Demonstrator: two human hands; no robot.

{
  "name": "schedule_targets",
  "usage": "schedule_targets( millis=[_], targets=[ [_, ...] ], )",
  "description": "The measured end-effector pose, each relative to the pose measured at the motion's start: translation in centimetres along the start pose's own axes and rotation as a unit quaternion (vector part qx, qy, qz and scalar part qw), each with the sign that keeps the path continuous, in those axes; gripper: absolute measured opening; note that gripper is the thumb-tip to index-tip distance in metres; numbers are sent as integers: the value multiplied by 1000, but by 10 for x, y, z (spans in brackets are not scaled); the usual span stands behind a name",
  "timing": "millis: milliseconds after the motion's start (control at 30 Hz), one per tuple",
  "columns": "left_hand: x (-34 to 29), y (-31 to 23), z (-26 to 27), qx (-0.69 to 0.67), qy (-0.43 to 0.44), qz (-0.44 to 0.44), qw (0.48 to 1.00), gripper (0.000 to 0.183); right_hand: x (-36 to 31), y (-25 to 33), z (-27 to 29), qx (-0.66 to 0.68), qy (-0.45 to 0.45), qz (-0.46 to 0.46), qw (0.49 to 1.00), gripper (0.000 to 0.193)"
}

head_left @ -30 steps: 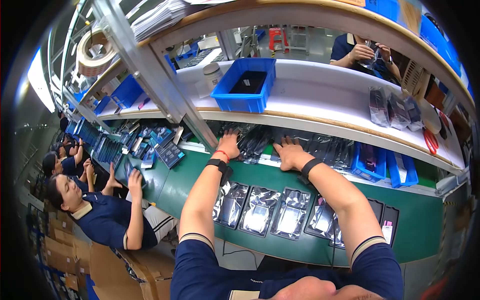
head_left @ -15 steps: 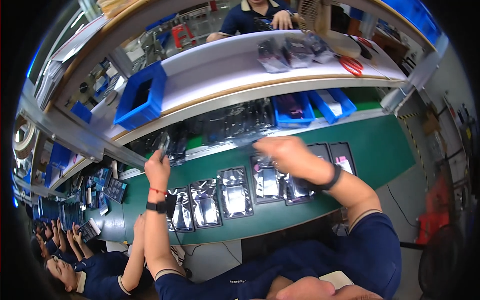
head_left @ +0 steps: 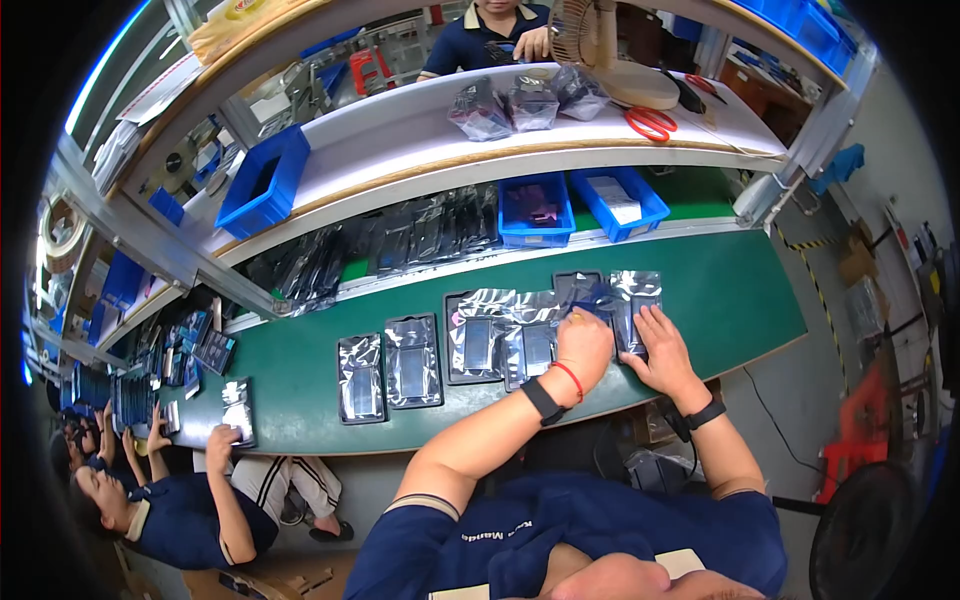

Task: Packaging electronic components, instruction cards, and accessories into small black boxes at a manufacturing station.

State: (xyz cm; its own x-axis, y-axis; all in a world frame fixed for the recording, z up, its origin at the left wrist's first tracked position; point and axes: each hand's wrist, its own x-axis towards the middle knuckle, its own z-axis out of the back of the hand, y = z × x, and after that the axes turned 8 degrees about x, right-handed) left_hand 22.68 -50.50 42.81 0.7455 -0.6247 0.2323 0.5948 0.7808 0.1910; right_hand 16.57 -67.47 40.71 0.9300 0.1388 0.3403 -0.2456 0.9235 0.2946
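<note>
Shallow black trays with shiny, clear-and-silver bags on them stand in a row along the green bench. My left hand (head_left: pixel 585 348), with a red string at the wrist, is curled over the near end of a black tray (head_left: pixel 576 284). Its fingers are closed, and what they hold is hidden. Just to the right, my right hand (head_left: pixel 660 350) lies with fingers spread at the edge of a bagged tray (head_left: pixel 637 286), touching it. Left of my hands are more bagged trays, one beside my left hand (head_left: pixel 532 342) and one farther left (head_left: pixel 413 362).
Blue bins (head_left: pixel 535 228) and dark flat bags (head_left: pixel 430 232) line the bench's back under a white shelf (head_left: pixel 380 125). Wrapped bundles (head_left: pixel 530 100), red-handled scissors (head_left: pixel 650 124) and a fan (head_left: pixel 575 35) stand on that shelf. A co-worker's hand (head_left: pixel 222 445) touches a bagged tray at left.
My left hand has moved from the dark bags at the back left to the trays at right. My right hand has come down and rightward onto a bagged tray. The view has shifted.
</note>
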Motion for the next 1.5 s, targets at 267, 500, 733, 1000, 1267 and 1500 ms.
schedule_targets(
  millis=[267,500,733,1000,1267,1500],
  targets=[
    [2,-7,-1,-226,177,42,957,81,0,-10,15,120,90,35,988,76],
    [-75,83,17,-170,-129,248,945,60,15,6,4,130,123,71,981,82],
    [-206,222,-11,-81,126,520,841,94,47,80,-27,144,168,158,962,83],
    [-355,379,-17,-61,62,549,831,84,102,250,-129,247,190,240,919,75],
    [-429,496,-39,190,27,572,798,68,120,316,-156,425,45,196,882,52],
    [-257,414,31,-17,-106,190,976,38,6,178,-58,436,30,78,896,19]
  ],
)
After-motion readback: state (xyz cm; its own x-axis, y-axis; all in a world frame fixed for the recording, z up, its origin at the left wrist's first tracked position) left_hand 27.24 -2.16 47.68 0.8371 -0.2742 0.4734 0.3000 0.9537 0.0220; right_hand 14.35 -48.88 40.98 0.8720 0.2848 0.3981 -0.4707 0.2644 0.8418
